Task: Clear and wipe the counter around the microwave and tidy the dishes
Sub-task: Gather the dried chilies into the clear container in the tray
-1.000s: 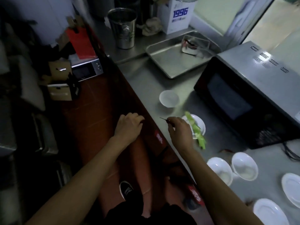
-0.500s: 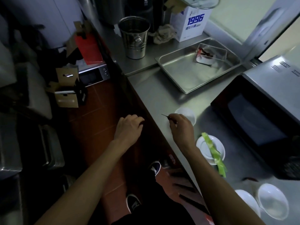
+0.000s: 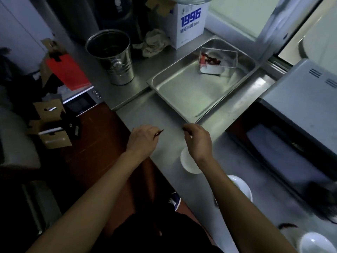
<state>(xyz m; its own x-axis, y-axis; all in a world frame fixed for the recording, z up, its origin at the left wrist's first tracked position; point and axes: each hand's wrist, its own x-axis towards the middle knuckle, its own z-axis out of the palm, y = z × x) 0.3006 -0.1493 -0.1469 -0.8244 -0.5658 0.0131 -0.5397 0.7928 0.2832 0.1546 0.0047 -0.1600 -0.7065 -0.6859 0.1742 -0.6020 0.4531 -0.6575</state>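
My left hand (image 3: 143,138) hovers over the steel counter (image 3: 145,114) near its front edge and pinches a thin dark sliver (image 3: 160,132) that points right. My right hand (image 3: 198,142) is just right of it, fingers curled with the tips pinched together close to the corner of a steel tray (image 3: 182,92). Whether those fingertips hold anything is unclear. A small white bowl (image 3: 187,166) sits under my right wrist. The dark microwave (image 3: 291,143) stands at the right.
A clear box with red chillies (image 3: 217,61) lies in the tray. Behind stand a metal bucket (image 3: 113,57), a crumpled cloth (image 3: 155,42) and a white "1996" carton (image 3: 189,24). A white dish (image 3: 242,189), another white bowl (image 3: 313,243) and a red scrap (image 3: 286,225) sit near the front.
The view has shifted toward the tray as both hands moved forward along the counter. The thin sliver was pinched by my right hand before; one now sticks out of my left hand.
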